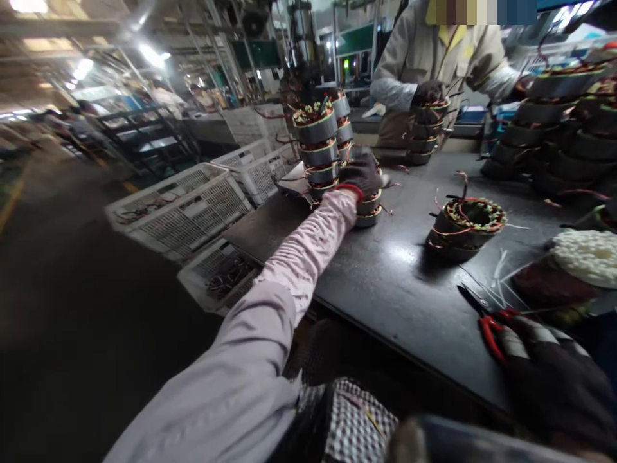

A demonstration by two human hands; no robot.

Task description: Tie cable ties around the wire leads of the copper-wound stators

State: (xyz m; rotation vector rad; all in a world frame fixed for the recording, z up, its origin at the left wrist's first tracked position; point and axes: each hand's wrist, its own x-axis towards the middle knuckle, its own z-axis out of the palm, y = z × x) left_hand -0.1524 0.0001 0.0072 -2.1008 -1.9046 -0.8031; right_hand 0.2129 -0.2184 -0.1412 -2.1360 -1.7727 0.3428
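My left hand [364, 175], in a dark glove with a red cuff, reaches far across the table. Its fingers, a little blurred, close round the top motor stator of a short stack [369, 209]. A taller stator stack [318, 141] rises just beyond it. At the lower right, my right hand [549, 366], gloved with white tape on the fingers, is on red-handled scissors [491, 334]; their blades point away from me, low over the tabletop. A single stator [465, 225] with copper windings and loose leads stands between my hands.
A co-worker [434, 58] across the table has gloved hands at stator stacks. More stacks [544, 122] stand at the right. White ties [501, 276] lie near a white-topped bundle [585, 257]. Plastic crates [193, 206] sit left of the dark table [385, 302].
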